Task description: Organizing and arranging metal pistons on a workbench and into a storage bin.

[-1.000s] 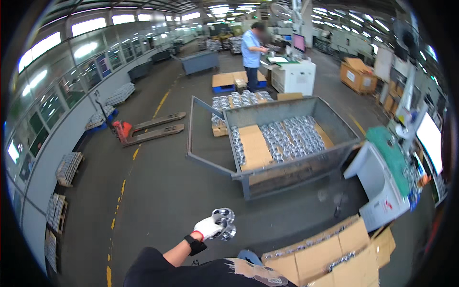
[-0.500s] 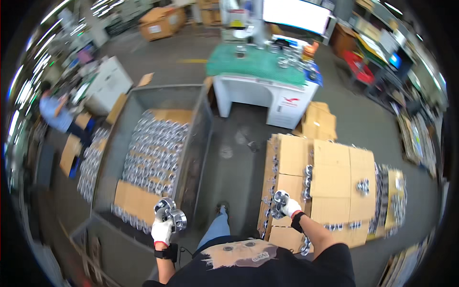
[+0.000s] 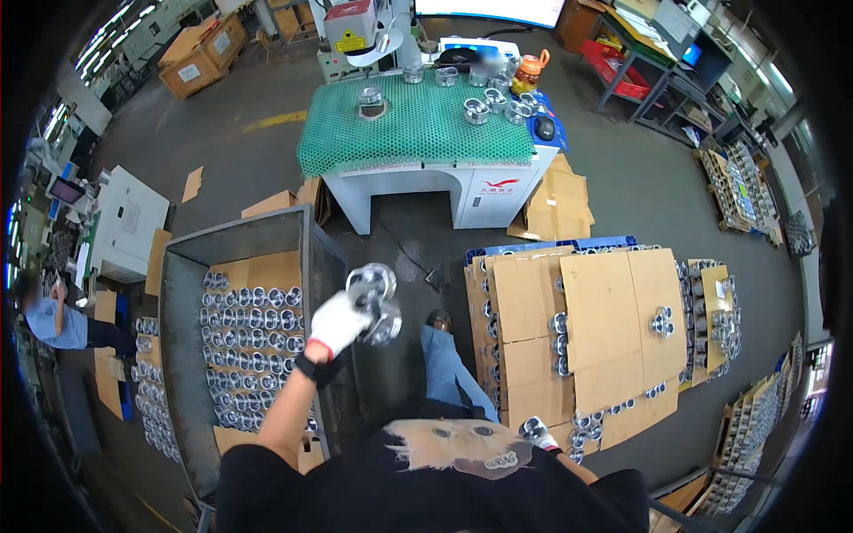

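White-gloved, my left hand (image 3: 338, 325) is closed on shiny metal pistons (image 3: 384, 327), at least two in the grip. It hangs over the gap just right of the grey metal bin's (image 3: 306, 240) upper edge. Low and close to my body, my right hand (image 3: 546, 441), also gloved, is partly hidden by my shirt. Its fingers are closed round a piston (image 3: 530, 427) beside the near edge of the cardboard-layered stack (image 3: 613, 338). Rows of pistons (image 3: 253, 339) stand inside the bin on cardboard.
Ahead, a white desk (image 3: 493, 191) with a green mat (image 3: 426, 124) carries several pistons, an orange-capped bottle (image 3: 530, 73) and a mouse (image 3: 545, 129). A cable lies on the floor near my foot (image 3: 438, 320). Another person (image 3: 58, 320) stands far left beside a white cabinet (image 3: 131, 222).
My left hand has swung forward and right out from over the bin with its pistons. My right hand has drawn back toward my body, and my view has turned.
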{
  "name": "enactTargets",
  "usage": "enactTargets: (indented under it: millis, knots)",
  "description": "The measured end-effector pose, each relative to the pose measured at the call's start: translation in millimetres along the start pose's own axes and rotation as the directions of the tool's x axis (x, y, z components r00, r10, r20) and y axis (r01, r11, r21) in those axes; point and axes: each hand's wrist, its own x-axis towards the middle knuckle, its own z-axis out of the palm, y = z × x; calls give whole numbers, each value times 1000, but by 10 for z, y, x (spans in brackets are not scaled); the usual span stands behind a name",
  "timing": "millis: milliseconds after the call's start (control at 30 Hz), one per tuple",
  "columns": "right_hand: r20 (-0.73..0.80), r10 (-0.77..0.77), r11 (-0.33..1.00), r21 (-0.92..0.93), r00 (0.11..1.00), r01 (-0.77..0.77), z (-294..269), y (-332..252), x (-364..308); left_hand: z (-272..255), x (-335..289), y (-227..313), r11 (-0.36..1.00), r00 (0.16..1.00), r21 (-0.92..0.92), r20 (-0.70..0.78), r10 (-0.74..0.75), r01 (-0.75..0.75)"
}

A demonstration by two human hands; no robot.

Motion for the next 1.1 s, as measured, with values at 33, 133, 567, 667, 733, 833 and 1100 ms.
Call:
enactTargets:
  millis: [33, 133, 567, 667, 733, 833, 1100]
  knots:
    - [-30, 64, 995, 76, 998, -61, 114, 41, 121, -51, 304, 255, 998, 999, 44, 37, 34, -35]
    - [-90, 242, 953, 211, 966, -219, -251, -46, 549, -95, 1239, 467, 985, 988, 87, 63, 141, -146]
    - [-410, 251, 940, 318, 877, -120, -4016, -3780, 1582, -480, 5118, 1254, 768, 955, 575, 86, 285, -282]
    - [-484, 155, 919, 390, 861, 53, -4400, -4401, 1885, -419, 5938, 1129, 702, 974, 676, 121, 194, -224]
    - [-506, 151, 936, 349, 849, 42, -4738, -5033, 2013, -334, 6376, 983, 683, 971, 692, 132, 200, -234]
    - [-524, 96, 944, 318, 846, 89, -5054, -5800, 2374, -404, 6670, 1006, 667, 968, 705, 123, 218, -240]
    - [-564, 30, 947, 280, 825, 157, -5562, -7126, 3538, -600, 6701, 937, 719, 862, 529, 52, 503, -451]
